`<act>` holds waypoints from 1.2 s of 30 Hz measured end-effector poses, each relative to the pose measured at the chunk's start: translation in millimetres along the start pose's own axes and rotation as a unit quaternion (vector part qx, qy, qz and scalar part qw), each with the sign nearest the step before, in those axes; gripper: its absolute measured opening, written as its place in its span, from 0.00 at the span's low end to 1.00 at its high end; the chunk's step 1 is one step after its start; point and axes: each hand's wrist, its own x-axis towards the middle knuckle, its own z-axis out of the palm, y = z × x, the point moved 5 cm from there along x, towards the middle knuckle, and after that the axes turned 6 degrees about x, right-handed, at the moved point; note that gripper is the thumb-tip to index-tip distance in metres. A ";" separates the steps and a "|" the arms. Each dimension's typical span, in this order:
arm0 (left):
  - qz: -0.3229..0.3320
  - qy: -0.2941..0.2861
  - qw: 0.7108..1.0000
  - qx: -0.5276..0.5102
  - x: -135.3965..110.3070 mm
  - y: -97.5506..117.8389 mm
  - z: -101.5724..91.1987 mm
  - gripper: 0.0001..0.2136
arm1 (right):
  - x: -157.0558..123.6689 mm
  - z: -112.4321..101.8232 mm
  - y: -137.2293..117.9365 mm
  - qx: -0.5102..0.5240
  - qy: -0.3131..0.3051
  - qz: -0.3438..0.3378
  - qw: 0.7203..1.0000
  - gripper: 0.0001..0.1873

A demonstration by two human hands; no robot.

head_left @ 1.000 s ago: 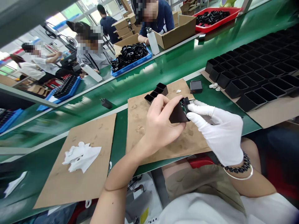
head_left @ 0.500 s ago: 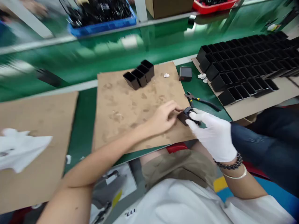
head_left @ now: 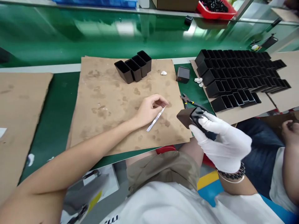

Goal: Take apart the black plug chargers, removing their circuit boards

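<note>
My right hand point(head_left: 221, 140), in a white glove, grips a black box-shaped housing point(head_left: 190, 116) just off the near right edge of the brown cardboard sheet point(head_left: 109, 99). My bare left hand point(head_left: 149, 109) rests on that sheet and pinches the upper end of a thin metal strip or tweezers point(head_left: 156, 119), whose lower end touches the cardboard. A row of black open housings point(head_left: 133, 66) stands at the far side of the sheet.
Many black housings point(head_left: 235, 74) lie stacked at the right on another cardboard. Pliers point(head_left: 189, 100), a small black block point(head_left: 182, 74) and white bits point(head_left: 198, 81) lie between. Another person's hand point(head_left: 288, 129) is at the far right. A green conveyor point(head_left: 93, 34) runs behind.
My left hand let go of the housing, moved left and now pinches the metal strip. My right hand keeps the housing and has lifted it off the cardboard. The camera tilted down.
</note>
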 end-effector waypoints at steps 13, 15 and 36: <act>0.155 -0.127 0.980 -0.012 -11.9 28.7 16.6 0.13 | -6.5 5.1 1.6 0.043 0.064 -0.071 0.994 0.13; 0.140 -0.141 0.980 -0.015 -12.3 26.8 20.6 0.11 | -6.2 3.8 3.3 0.092 0.034 -0.055 0.994 0.14; 0.115 -0.173 0.975 -0.077 -7.3 15.8 19.6 0.13 | 5.1 -10.9 8.0 0.101 -0.048 -0.089 0.990 0.15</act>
